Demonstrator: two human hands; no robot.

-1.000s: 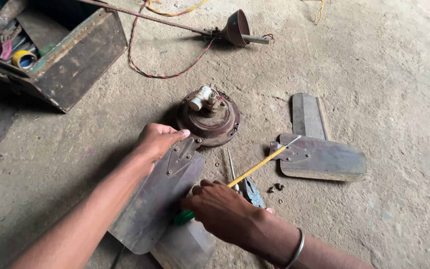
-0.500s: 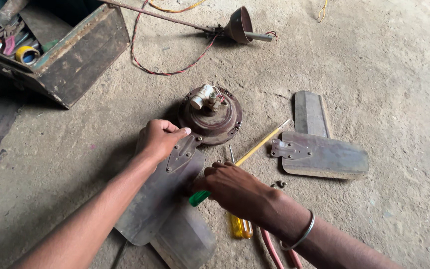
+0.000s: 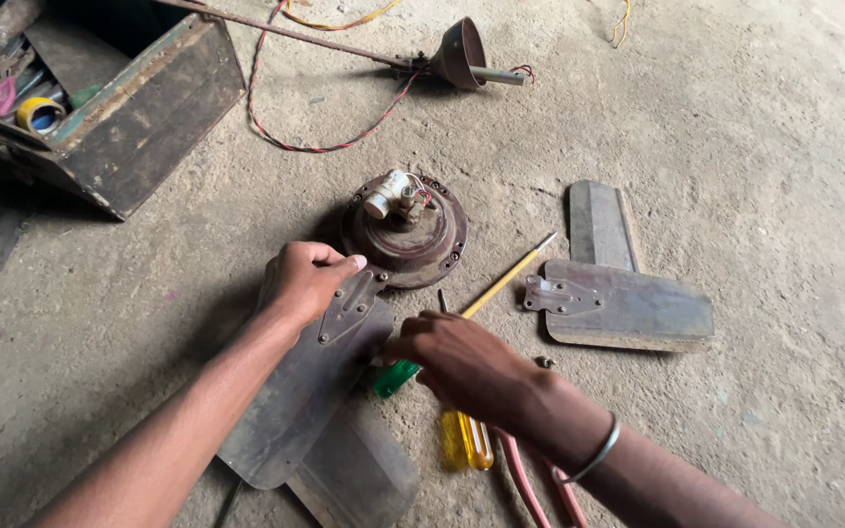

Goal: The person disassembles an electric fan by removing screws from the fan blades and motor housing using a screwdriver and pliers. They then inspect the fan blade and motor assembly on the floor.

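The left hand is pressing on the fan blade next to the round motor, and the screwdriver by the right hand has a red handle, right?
Not quite. In the head view the screwdriver by the right hand has a green handle, not red. The left hand does press on the fan blade next to the round motor.

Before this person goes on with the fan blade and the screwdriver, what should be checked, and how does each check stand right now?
1. Left hand steadies the fan blade near its bracket: ok.
2. Blade bracket meets the motor hub rim: ok.
3. Right hand on the green-handled screwdriver: ok.
4. Screwdriver tip seated in a screw: cannot tell, the hand hides it.
5. Spare yellow-handled screwdriver lies on the floor beside the right hand: ok.
6. Two other blades lie apart from the hub: ok.
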